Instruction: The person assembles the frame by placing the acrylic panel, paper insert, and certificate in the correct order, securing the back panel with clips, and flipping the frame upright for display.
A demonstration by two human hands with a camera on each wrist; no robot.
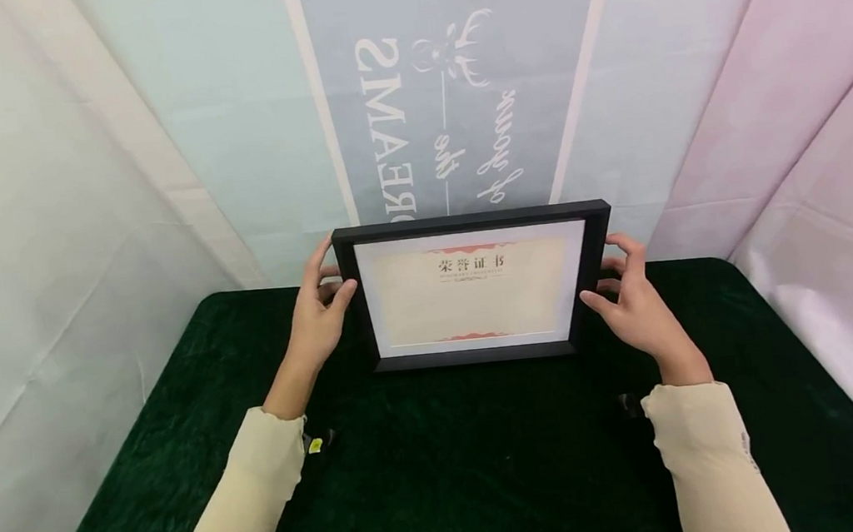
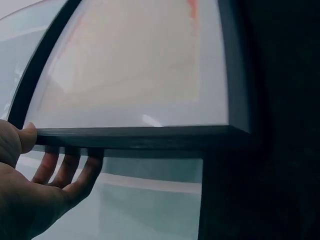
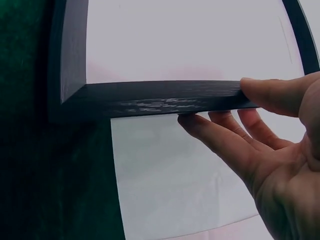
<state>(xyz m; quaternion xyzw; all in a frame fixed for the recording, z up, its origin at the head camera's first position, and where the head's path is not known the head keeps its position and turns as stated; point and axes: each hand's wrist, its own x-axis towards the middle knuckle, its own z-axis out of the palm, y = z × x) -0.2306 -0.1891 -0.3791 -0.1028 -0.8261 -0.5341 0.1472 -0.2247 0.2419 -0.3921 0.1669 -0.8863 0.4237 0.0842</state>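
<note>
A black picture frame [image 1: 479, 355] with a cream certificate [image 1: 467, 304] behind its front stands upright, facing the head camera, its lower edge close over the dark green cloth. My left hand [image 1: 319, 314] grips its left side, thumb in front and the other fingers behind. On the opposite side my right hand [image 1: 639, 308] pinches the right edge in the same way. In the left wrist view the thumb [image 2: 27, 137] lies along the frame's side. The right wrist view shows the right thumb [image 3: 270, 91] on the front, with fingertips under the outer edge.
Dark green velvety cloth [image 1: 487, 462] covers the table. Behind it hangs a pale blue and grey curtain [image 1: 235, 131] with mirrored white lettering. White fabric [image 1: 43, 271] hangs at the left, pinkish fabric [image 1: 782, 104] at the right.
</note>
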